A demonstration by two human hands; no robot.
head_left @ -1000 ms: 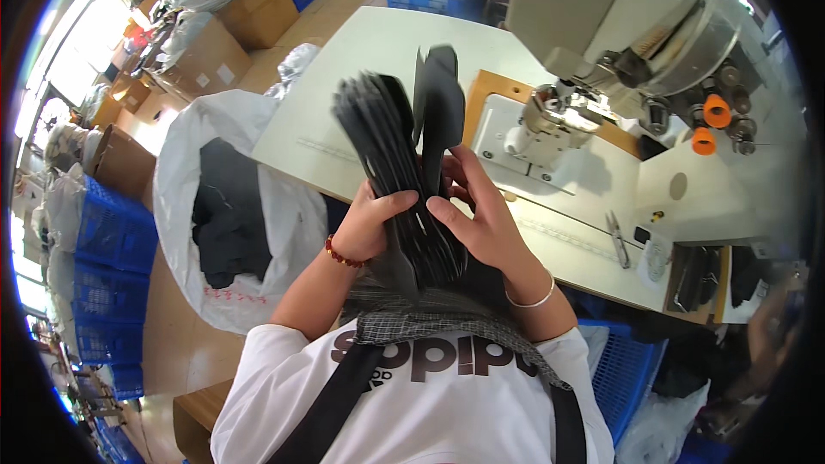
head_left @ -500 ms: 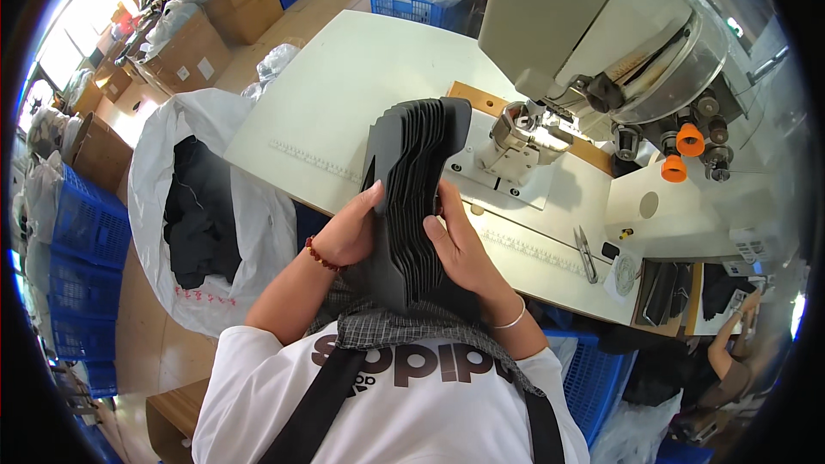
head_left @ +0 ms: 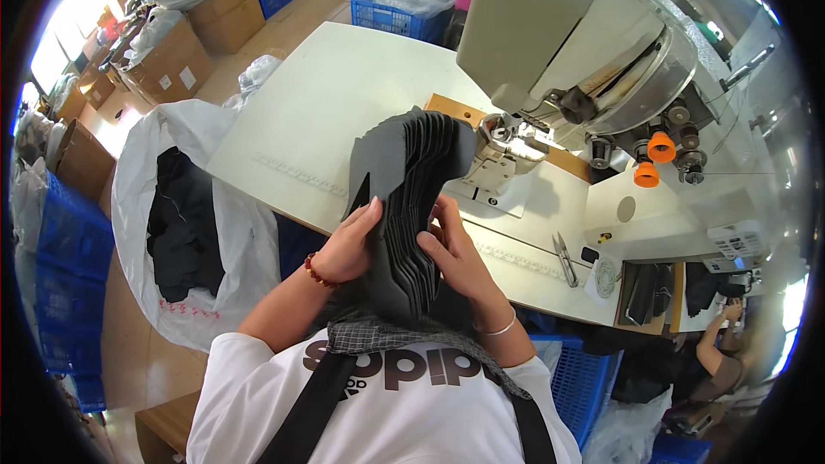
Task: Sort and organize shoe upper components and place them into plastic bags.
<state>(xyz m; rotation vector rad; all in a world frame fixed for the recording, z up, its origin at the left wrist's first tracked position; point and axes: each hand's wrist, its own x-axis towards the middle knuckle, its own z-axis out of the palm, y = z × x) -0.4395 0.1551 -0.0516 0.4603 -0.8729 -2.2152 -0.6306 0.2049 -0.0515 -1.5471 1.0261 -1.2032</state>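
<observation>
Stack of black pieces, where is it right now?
In the head view, the stack of black pieces is near the centre, held between the left hand and the right hand, left of the sewing machine.

Loosely fanned stack of dark, thin, curved-edged pieces [head_left: 406,215] between left hand [head_left: 346,247] and right hand [head_left: 457,256]

Open room to the left, the machine hemming the right
A hand could pass over the worktop [head_left: 301,94] left of the stack of black pieces [head_left: 402,189]. That stack, in both hands, blocks the middle; the sewing machine [head_left: 526,21] overhangs the far right. Snips [head_left: 569,273] lie on the right near strip; a white bag [head_left: 133,223] crowds the left edge.
</observation>
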